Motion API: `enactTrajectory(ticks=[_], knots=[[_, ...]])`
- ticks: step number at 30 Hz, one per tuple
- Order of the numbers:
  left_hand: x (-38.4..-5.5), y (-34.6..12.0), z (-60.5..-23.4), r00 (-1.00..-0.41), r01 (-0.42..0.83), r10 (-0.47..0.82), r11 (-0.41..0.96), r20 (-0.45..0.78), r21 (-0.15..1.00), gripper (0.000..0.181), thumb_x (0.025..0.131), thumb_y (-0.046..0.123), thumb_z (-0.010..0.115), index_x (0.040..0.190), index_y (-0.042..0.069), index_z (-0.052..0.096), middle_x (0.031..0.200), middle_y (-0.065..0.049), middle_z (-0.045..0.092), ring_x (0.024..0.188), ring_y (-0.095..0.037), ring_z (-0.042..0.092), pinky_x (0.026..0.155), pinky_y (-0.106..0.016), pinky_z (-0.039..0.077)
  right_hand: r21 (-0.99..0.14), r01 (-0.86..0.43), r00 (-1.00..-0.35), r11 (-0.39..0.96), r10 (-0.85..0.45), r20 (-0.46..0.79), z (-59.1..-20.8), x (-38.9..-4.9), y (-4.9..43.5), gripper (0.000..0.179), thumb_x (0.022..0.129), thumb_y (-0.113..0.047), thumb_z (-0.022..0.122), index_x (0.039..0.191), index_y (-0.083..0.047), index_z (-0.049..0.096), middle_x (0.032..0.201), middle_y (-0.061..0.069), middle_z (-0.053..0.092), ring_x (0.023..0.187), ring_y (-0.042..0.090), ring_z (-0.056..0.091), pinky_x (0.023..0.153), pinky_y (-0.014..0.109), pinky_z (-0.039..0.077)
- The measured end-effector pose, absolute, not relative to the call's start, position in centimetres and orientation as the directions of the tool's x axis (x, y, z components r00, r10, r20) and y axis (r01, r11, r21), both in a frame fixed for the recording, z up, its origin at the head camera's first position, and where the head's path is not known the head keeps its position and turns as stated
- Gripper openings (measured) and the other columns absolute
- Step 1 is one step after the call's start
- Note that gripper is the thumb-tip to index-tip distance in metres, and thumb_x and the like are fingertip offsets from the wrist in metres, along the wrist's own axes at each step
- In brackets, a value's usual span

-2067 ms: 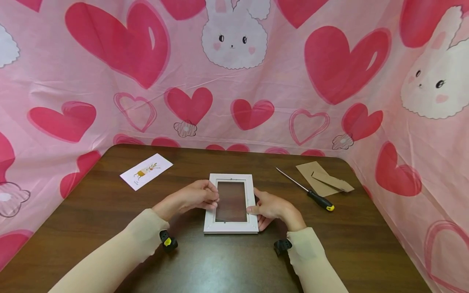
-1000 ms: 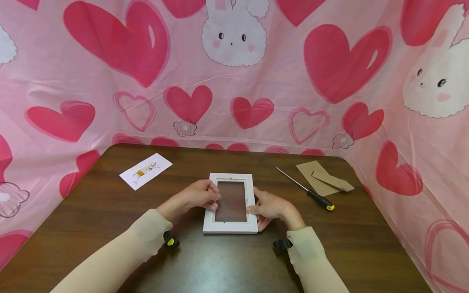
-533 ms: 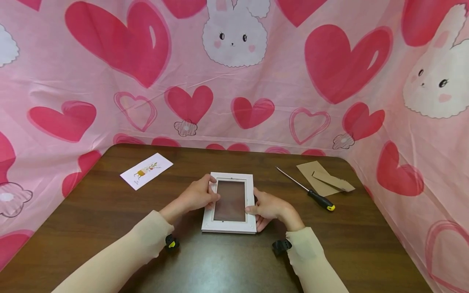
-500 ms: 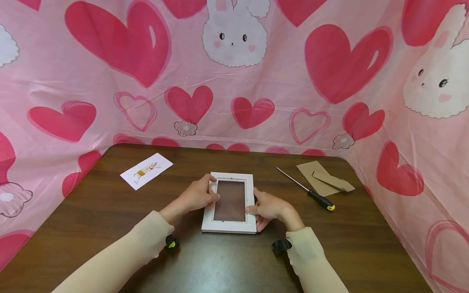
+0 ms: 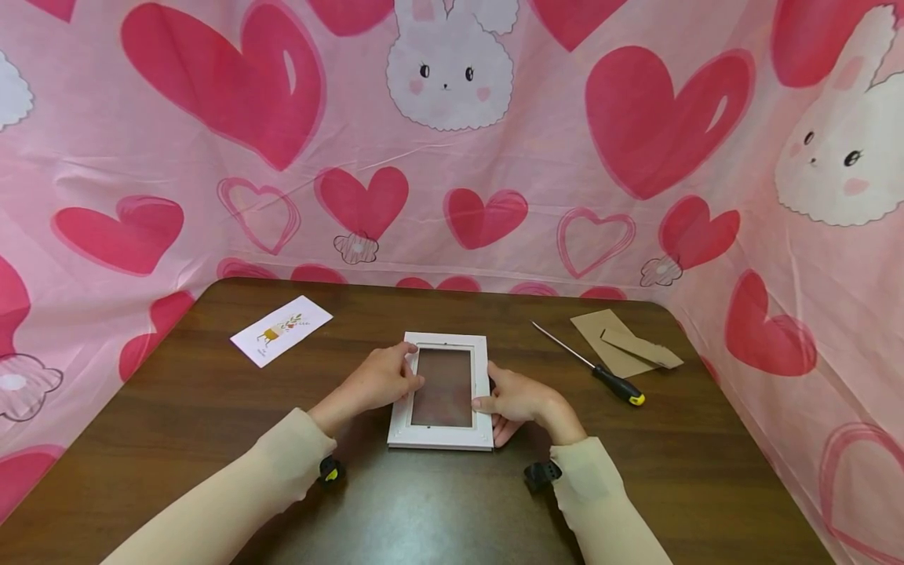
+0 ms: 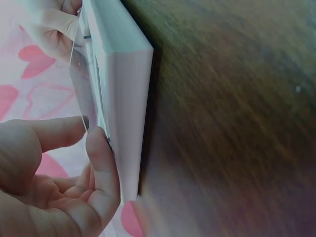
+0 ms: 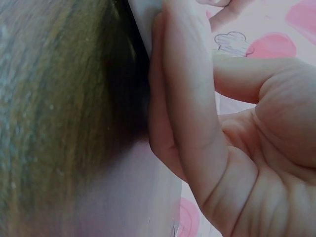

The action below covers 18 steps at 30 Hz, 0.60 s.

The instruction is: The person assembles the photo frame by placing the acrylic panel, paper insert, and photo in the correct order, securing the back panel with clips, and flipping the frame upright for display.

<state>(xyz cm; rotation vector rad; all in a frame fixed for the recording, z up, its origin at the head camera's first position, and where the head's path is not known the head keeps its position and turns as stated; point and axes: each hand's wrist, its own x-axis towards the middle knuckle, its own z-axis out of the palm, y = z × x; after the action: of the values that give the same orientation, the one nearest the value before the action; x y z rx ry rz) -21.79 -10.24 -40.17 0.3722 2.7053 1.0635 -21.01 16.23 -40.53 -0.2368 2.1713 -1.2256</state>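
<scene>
In the head view a white picture frame (image 5: 441, 438) lies on the table, a see-through pane (image 5: 445, 388) over its opening. My left hand (image 5: 381, 378) is at its left side, index finger extended toward the upper left rail. The left wrist view shows the clear pane (image 6: 83, 94) lifted at a slant from the frame, its edge between my left thumb and index finger. My right hand (image 5: 521, 396) grips the frame's right side, thumb on top and other fingers at the outer edge; in the right wrist view these fingers (image 7: 192, 98) hide most of the frame.
A screwdriver (image 5: 617, 384) with a black and yellow handle lies right of the frame, beside brown cardboard pieces (image 5: 610, 337). A white card (image 5: 282, 329) with a printed drawing rests at the back left. Pink patterned cloth (image 5: 452, 165) surrounds the brown table (image 5: 417, 510).
My left index finger has straightened up along the left rail from its earlier bunched position beside the thumb. The frame has shifted slightly left. My right hand keeps its grip.
</scene>
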Motion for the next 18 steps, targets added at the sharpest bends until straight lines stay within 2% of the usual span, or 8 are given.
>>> enactTrajectory(ticks=[8, 14, 18], knots=[[-21.71, -10.18, -39.99, -0.944, 0.170, 0.316, 0.716, -0.097, 0.677, 0.068, 0.091, 0.015, 0.084, 0.148, -0.006, 0.054, 0.081, 0.000, 0.064, 0.066, -0.014, 0.058, 0.059, -0.027, 0.050, -0.822, 0.144, -0.783, 0.551, -0.444, -0.435, -40.62, -21.15, 16.10, 0.070, 0.106, -0.011, 0.067, 0.160, -0.003, 0.024, 0.070, 0.018, 0.066, 0.051, 0.022, 0.069, 0.051, 0.041, 0.062], [-21.66, -9.96, -39.98, -0.949, 0.204, 0.309, 0.750, -0.061, 0.630, 0.070, 0.084, 0.017, 0.089, 0.142, -0.008, 0.059, 0.091, -0.004, 0.061, 0.085, -0.019, 0.057, 0.075, -0.031, 0.050, -0.820, 0.144, -0.783, 0.554, -0.442, -0.437, -40.64, -21.15, 16.14, 0.072, 0.106, -0.012, 0.067, 0.162, -0.004, 0.023, 0.072, 0.018, 0.067, 0.051, 0.022, 0.069, 0.051, 0.041, 0.062], [-21.56, -9.81, -39.92, -0.950, 0.198, 0.303, 0.760, -0.068, 0.619, 0.071, 0.084, 0.018, 0.089, 0.143, -0.008, 0.058, 0.093, -0.005, 0.060, 0.089, -0.020, 0.056, 0.078, -0.033, 0.049, -0.819, 0.143, -0.784, 0.556, -0.442, -0.437, -40.62, -21.11, 16.20, 0.077, 0.106, -0.013, 0.067, 0.165, -0.003, 0.019, 0.073, 0.019, 0.067, 0.051, 0.023, 0.069, 0.051, 0.041, 0.063]])
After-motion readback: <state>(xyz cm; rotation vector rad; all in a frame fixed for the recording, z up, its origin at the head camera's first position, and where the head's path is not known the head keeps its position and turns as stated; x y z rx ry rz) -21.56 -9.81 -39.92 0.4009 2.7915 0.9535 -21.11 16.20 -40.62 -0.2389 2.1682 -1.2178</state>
